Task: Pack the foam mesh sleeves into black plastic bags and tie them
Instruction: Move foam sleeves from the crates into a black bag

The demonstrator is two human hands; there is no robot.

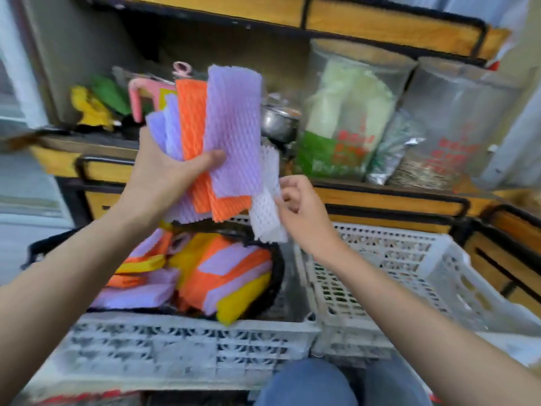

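A: So, where are the sleeves [222,136]?
B: Fan of purple + orange ones, held up in the left hand [164,174]. Grip: thumb across the front, fingers behind, clamped round the lower part of the bunch.
A: And the right hand [298,206]?
B: Grip's pinching a white sleeve [268,206] by its edge, fingers curled. It hangs just right of the bunch, top end behind the front purple one.
A: Bag?
B: Black bag [279,273], mouth open, below both hands, sitting in the left crate [187,344]. Inside: a pile [222,276] of purple, orange + yellow sleeves, one yellow poking over the front rim.
A: Around that?
B: 2nd crate [395,276] touching the first on its right. Behind, a shelf [380,200] w/ clear jars [351,112] and a steel pot [278,121]. Rest is too blurred to tell.
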